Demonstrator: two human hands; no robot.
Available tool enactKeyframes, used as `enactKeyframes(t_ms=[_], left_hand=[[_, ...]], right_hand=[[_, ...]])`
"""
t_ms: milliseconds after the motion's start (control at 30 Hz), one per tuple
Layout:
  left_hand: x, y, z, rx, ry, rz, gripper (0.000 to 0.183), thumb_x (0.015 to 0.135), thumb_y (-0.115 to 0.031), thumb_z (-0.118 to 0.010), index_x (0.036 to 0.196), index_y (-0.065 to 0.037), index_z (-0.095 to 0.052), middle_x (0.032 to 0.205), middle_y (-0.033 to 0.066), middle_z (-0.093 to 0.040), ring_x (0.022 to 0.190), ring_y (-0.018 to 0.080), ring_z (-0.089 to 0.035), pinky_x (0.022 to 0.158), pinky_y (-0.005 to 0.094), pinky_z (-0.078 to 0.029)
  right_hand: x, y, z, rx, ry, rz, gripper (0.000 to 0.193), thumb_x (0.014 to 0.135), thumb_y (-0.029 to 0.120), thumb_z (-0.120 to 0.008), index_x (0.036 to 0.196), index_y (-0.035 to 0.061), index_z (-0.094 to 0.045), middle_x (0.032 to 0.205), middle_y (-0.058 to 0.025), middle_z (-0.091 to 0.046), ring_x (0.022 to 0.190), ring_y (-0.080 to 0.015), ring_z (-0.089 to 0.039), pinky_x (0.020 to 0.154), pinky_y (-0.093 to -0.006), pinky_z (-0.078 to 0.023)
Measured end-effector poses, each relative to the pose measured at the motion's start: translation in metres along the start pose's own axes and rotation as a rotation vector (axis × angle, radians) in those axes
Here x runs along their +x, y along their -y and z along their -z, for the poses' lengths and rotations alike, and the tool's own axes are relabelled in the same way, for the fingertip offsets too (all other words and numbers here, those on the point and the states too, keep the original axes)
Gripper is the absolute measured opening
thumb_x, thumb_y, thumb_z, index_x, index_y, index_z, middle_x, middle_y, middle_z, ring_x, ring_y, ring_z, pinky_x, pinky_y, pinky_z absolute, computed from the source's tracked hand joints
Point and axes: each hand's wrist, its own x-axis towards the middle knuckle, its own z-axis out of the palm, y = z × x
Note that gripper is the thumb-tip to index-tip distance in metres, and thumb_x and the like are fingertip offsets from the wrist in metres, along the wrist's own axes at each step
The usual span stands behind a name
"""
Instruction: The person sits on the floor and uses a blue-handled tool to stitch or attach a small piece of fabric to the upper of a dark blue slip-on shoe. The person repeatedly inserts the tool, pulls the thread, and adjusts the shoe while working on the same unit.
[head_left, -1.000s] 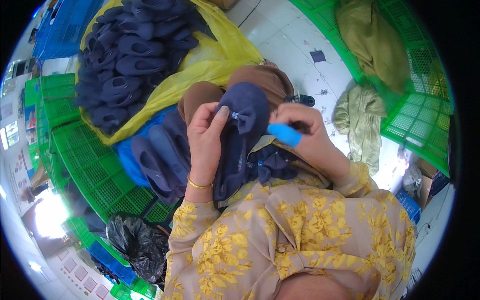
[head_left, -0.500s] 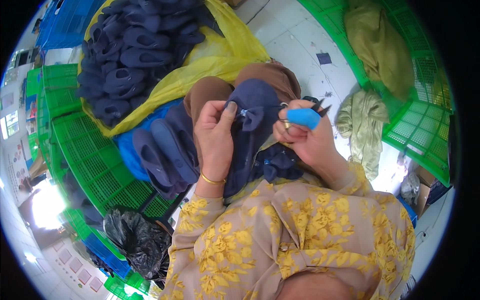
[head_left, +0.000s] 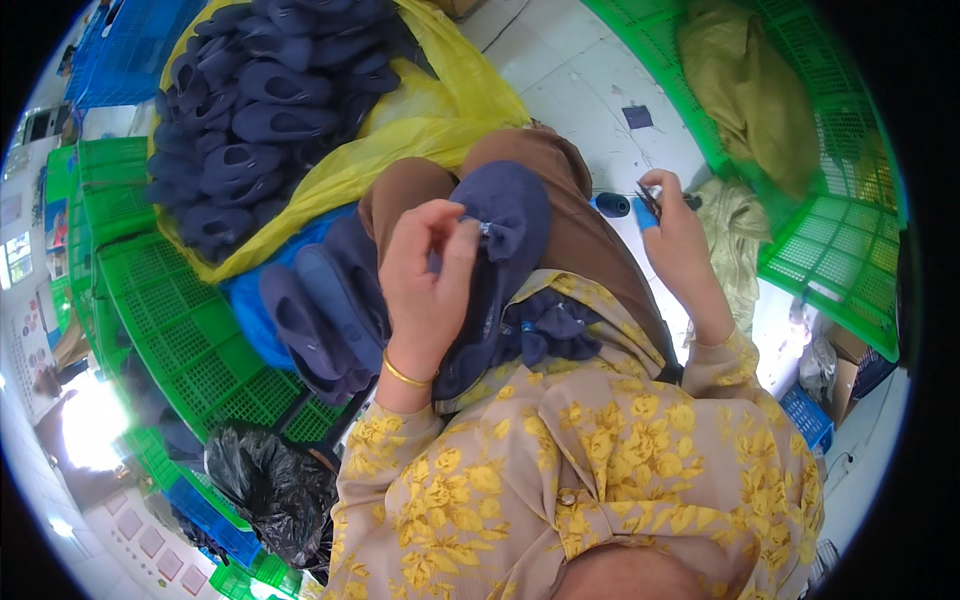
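A navy slipper [head_left: 522, 195] with a bow [head_left: 500, 232] and a small shiny ornament rests upright on my lap. Beside the bow, my left hand [head_left: 425, 290] has thumb and forefinger closed at the slipper's left edge. My right hand [head_left: 685, 245] is out to the right, away from the slipper, with its fingers closed around dark thread snips [head_left: 650, 200]. Blue tape wraps one finger of that hand. Next to it stands a dark spool of thread [head_left: 612, 205]. Several loose navy bows [head_left: 555, 325] lie in my lap.
A yellow bag [head_left: 460, 85] full of navy slippers [head_left: 285, 122] stands ahead on the left. More slippers [head_left: 300, 310] lie by my left leg, near a green crate [head_left: 185, 325] and a black plastic bag [head_left: 270, 485]. At right are a green basket [head_left: 830, 255] and olive cloth [head_left: 750, 100].
My right hand has moved from beside the bow out to the right, with the snips still in it. My left hand's fingers have curled in beside the bow. The thread spool has come into view.
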Motion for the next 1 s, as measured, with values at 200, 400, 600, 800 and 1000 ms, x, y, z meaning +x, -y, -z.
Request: enactKeyframes(t_ms=[200,400,600,800,1000], left_hand=[[0.007,-0.010,-0.007,0.427,0.099,-0.211,0.020,0.081,-0.011,-0.074,0.097,-0.002,-0.064,0.082,0.0118,-0.058,0.071,0.0257,-0.058,0.066,0.0336,-0.048],[0.010,-0.008,0.007,-0.060,0.139,0.293,0.015,0.094,-0.015,-0.065,0.099,-0.001,-0.067,0.081,-0.0035,-0.061,0.072,0.0039,-0.051,0.066,0.0197,-0.042],[0.009,-0.009,0.008,-0.181,0.154,0.356,0.016,0.096,-0.017,-0.064,0.101,-0.002,-0.068,0.084,-0.0061,-0.062,0.074,0.0020,-0.051,0.068,0.0181,-0.042],[0.009,-0.008,0.008,-0.174,0.157,0.338,0.016,0.095,-0.015,-0.064,0.100,-0.001,-0.068,0.083,-0.0063,-0.061,0.073,0.0015,-0.050,0.066,0.0177,-0.041],[0.008,-0.004,0.009,-0.186,0.159,0.347,0.017,0.096,-0.016,-0.063,0.102,-0.001,-0.068,0.084,-0.0058,-0.062,0.073,0.0022,-0.051,0.067,0.0179,-0.042]], right_hand=[[-0.009,0.032,-0.001,0.302,0.122,0.038,0.019,0.089,0.000,-0.054,0.107,0.0040,-0.054,0.082,-0.0110,-0.064,0.073,-0.0198,-0.064,0.064,-0.0322,-0.049],[-0.007,0.088,-0.011,0.480,0.544,-0.037,0.013,0.086,0.004,-0.058,0.096,0.0012,-0.065,0.072,-0.0040,-0.062,0.061,-0.0118,-0.053,0.057,-0.0287,-0.043],[-0.001,0.096,-0.017,0.324,0.574,0.014,0.016,0.078,0.006,-0.058,0.090,-0.0007,-0.067,0.071,-0.0174,-0.063,0.059,-0.0265,-0.058,0.059,-0.0358,-0.045],[0.000,0.097,-0.021,0.293,0.559,0.040,0.016,0.077,0.006,-0.058,0.088,-0.0011,-0.067,0.072,-0.0191,-0.063,0.063,-0.0317,-0.060,0.060,-0.0375,-0.046],[0.001,0.096,-0.025,0.302,0.581,0.047,0.016,0.081,0.006,-0.056,0.094,0.0006,-0.065,0.077,-0.0195,-0.064,0.067,-0.0324,-0.061,0.062,-0.0382,-0.047]])
